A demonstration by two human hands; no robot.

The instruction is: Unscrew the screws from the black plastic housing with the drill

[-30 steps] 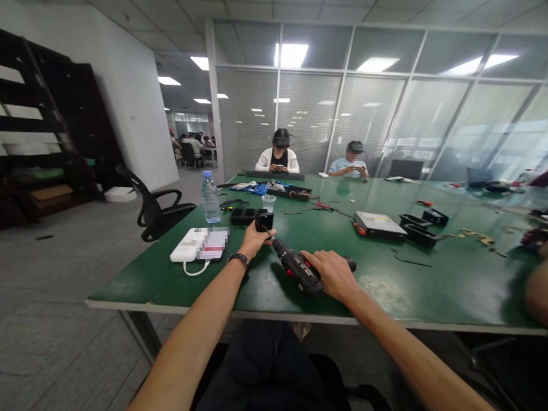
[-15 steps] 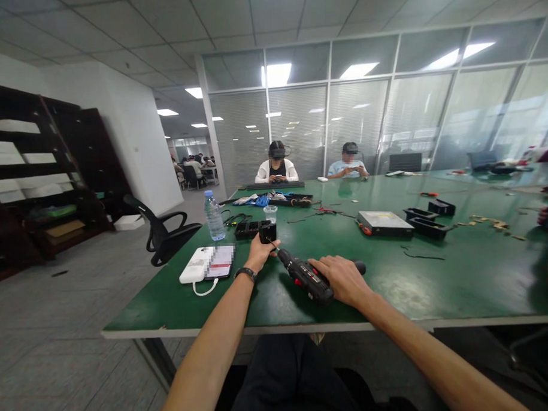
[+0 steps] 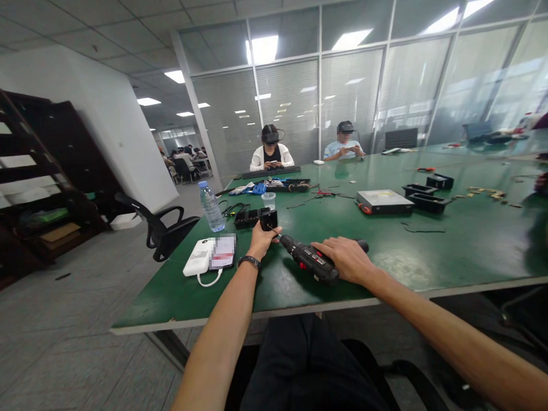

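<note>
My right hand (image 3: 348, 260) is closed around a black cordless drill (image 3: 308, 258) with red markings, which lies low over the table and points away to the left. My left hand (image 3: 262, 240) grips a small black box-like part (image 3: 269, 220). The drill's bit reaches to this part, close to my left fingers; whether it touches a screw is too small to tell. Just behind my left hand sits a black tray with compartments (image 3: 247, 218). A clear plastic cup (image 3: 269, 200) stands beyond the part.
On the left of the green table (image 3: 205, 304) are a water bottle (image 3: 211, 206), a white power bank (image 3: 198, 257) and a phone (image 3: 223, 251). To the right lie a silver-black drive (image 3: 384, 202) and black bins (image 3: 427, 202). Two people (image 3: 271, 151) sit across.
The camera view has tilted slightly and shifted down. My hands keep the drill and black part in nearly the same places on the table.
</note>
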